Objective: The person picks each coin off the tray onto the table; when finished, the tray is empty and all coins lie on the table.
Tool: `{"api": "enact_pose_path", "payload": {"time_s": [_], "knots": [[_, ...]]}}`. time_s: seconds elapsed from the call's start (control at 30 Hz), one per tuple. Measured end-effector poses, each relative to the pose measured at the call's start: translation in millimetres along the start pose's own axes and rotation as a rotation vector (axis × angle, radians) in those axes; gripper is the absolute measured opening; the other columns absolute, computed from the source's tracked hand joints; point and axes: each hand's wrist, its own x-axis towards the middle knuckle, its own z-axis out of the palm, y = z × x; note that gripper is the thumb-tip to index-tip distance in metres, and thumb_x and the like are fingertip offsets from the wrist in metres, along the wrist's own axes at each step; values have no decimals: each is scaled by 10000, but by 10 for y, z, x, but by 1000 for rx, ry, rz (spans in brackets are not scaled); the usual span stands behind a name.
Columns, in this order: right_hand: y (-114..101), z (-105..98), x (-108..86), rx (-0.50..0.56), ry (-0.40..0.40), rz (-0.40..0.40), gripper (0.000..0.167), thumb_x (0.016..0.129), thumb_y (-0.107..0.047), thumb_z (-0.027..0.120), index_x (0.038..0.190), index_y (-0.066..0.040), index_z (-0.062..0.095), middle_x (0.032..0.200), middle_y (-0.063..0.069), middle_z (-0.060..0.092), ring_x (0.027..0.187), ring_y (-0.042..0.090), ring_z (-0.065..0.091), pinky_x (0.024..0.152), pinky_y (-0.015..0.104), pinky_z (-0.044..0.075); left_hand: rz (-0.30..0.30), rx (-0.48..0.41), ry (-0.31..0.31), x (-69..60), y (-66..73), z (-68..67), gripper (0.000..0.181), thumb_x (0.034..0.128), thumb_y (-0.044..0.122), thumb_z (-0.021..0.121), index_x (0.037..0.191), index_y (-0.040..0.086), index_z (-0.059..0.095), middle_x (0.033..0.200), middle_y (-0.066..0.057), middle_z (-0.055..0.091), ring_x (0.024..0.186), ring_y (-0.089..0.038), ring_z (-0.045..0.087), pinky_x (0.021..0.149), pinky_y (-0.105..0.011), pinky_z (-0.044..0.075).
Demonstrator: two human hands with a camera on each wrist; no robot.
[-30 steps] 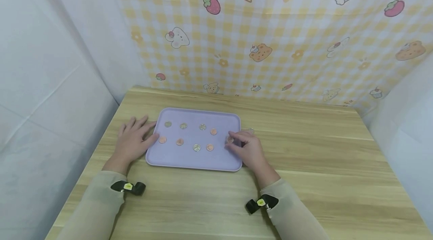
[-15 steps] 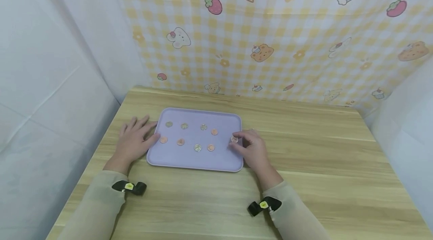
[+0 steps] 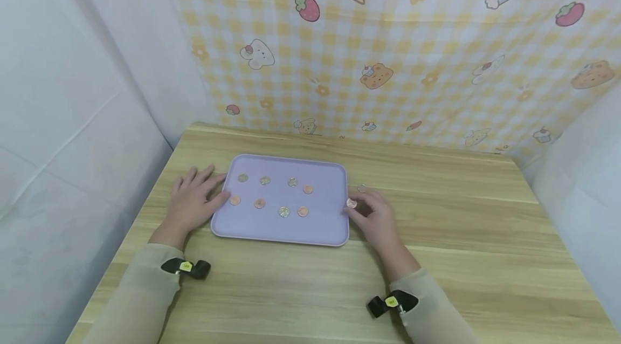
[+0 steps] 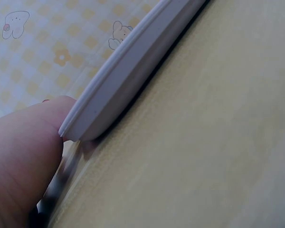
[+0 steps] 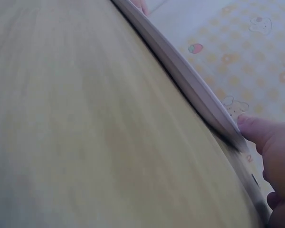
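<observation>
A coin [image 3: 351, 203] is pinched between the thumb and finger of my right hand [image 3: 380, 220], just at the right rim of the lilac tray [image 3: 320, 231]. In the right wrist view, my right thumb [image 5: 259, 129] shows beside the tray's edge, while the coin is out of sight. My left hand [image 3: 191, 201] lies at the tray's left side with fingers spread, its thumb over the rim; the left wrist view shows that thumb [image 4: 31, 142] at the tray edge. Several silvery and copper coins lie apart in two rough rows inside the tray, among them a copper coin [image 3: 303, 211].
Another coin [image 3: 361, 188] lies on the wooden table [image 3: 461, 225], right of the tray and beyond my right hand. A yellow checked cloth [image 3: 339, 53] hangs behind the table, with white cloth [image 3: 87, 144] at the left side.
My right hand has moved right with the pinched coin, from inside the tray to its right rim. The coin on the table now shows more fully. My left hand stays put.
</observation>
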Motion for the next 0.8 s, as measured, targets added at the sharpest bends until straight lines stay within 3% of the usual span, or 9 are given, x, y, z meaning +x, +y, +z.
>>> {"api": "enact_pose_path", "payload": {"time_s": [0.27,0.5,0.8], "knots": [[137,-191,-102,-76,-11,50,376,797,-135,961,1134,-84,802,1174,96,771,1134,325,666,1025,511,498,2,1,1,10,0,-1,652,1062,584,523,1562,168,556,1716,-233,295,1561,-604,100,1198,-779,26],[144,-266,-109,-120,-102,62,323,806,-151,959,1091,-105,814,1130,71,762,1109,316,622,960,478,458,1,4,0,6,-17,-2,651,1066,583,518,1565,166,553,1716,-235,293,1560,-604,102,1198,-782,24],[154,-341,-93,-96,-199,138,267,821,-156,947,1056,-118,825,1193,85,710,1195,338,538,1013,510,407,0,6,-2,24,-30,15,654,1064,593,511,1566,177,551,1720,-231,287,1563,-602,95,1197,-781,23]]}}
